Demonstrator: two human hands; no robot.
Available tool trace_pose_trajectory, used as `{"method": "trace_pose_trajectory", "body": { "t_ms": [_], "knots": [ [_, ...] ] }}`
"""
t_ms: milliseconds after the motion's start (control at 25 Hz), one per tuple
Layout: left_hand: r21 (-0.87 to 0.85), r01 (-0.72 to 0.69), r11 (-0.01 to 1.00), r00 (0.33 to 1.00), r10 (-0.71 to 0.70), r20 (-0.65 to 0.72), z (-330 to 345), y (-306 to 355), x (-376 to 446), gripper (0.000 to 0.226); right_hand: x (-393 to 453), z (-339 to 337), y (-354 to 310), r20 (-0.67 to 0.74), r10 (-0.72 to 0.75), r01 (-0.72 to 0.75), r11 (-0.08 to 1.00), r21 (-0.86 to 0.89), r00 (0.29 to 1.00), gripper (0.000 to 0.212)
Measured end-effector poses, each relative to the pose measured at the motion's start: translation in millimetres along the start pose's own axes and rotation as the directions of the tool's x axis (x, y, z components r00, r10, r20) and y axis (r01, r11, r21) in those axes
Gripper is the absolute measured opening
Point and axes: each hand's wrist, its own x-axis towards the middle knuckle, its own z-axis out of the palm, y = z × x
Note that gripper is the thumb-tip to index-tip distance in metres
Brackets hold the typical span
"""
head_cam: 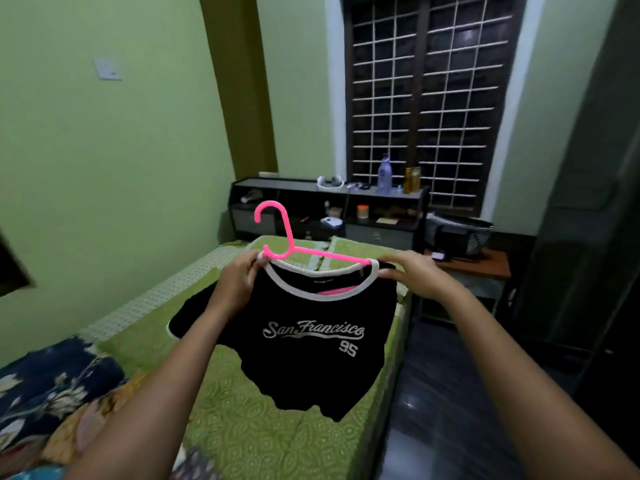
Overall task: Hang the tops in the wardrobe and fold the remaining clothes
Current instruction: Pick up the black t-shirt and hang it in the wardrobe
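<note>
A soft black top [304, 344] with white-trimmed neck hangs half-threaded on a thin pink plastic hanger [289, 244], above the green patterned bed [249, 431]. The left hand [239, 277] and right hand [417, 273] each grip its collar. Crumpled floral clothes [45, 386] lie lower left.

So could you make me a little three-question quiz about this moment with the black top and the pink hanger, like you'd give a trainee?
1. True or false: the black top lies flat on the bed.
2. Which colour is the hanger? A) white B) pink C) blue
3. Fill in: both hands hold the top at its ____.

Key
1. False: it is held up above the bed, partly on the hanger.
2. B, pink.
3. Neckline: the left hand and the right hand each grip the white-trimmed collar at a shoulder end of the hanger.
</note>
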Motion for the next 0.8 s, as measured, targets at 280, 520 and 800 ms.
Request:
{"method": "trace_pose_trajectory", "body": {
  "t_ms": [280,520,800],
  "knots": [
    [-0.172,-0.048,0.984,0.997,0.057,0.047,116.7,83.0,110.6,0.023,25.8,-48.2,127.4,-0.351,-0.063,0.025,0.993,-0.112,0.934,0.022],
    [-0.23,-0.194,0.954,0.964,0.229,0.134,231.9,132.5,174.0,0.02,43.1,-96.6,217.6,-0.566,0.171,0.011,0.953,0.302,0.807,0.024],
    [-0.36,-0.224,0.906,0.954,0.279,0.108,350.5,166.1,271.2,0.024,66.0,-107.8,331.3,-0.563,0.199,-0.045,0.96,0.276,0.802,0.008]
  ]
}}
